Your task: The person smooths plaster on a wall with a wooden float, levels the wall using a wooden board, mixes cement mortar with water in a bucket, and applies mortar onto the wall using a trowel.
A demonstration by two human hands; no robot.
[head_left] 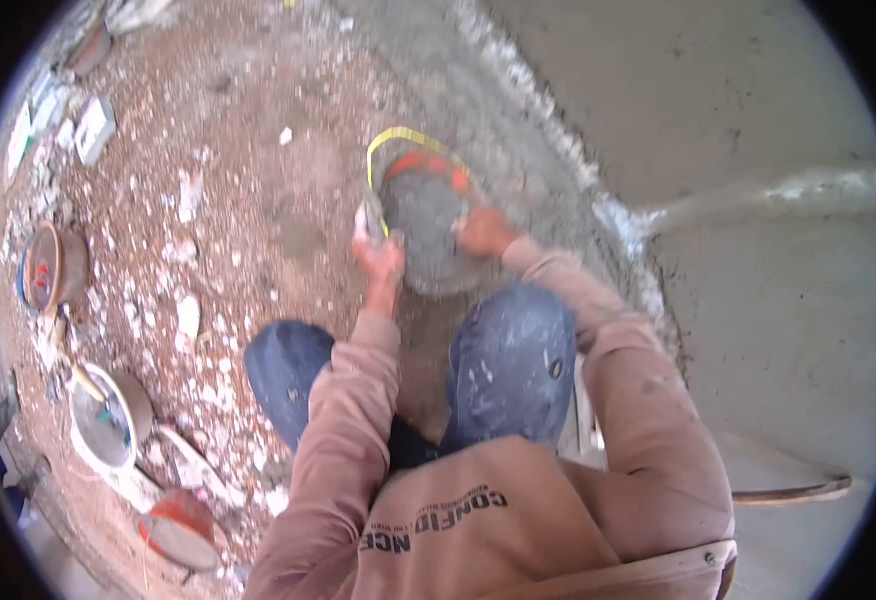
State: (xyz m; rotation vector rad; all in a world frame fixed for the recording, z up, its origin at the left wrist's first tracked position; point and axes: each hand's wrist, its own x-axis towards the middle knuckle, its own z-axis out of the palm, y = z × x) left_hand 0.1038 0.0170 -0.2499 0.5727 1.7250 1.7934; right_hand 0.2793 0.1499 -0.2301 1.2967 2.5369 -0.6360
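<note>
A bucket (428, 215) of grey mortar stands on the ground in front of my knees, orange showing along its far inner wall. A narrow yellow strap (399, 132) arcs over its far side. My left hand (379, 256) is closed at the near left side, with the strap's end running into its fingers. At the opposite side my right hand (486, 232) is closed against the bucket's rim; its fingertips are hidden. The strap's other end drops towards that hand and is blurred there.
Along the left lie a brown bucket (58, 265), a white bucket (108, 415) with tools inside, and an orange bucket (180, 530). Pale rubble (188, 320) litters the dirt. To the right, smooth grey cement (758, 100) meets a rough white edge; a curved wooden piece (793, 492) lies lower right.
</note>
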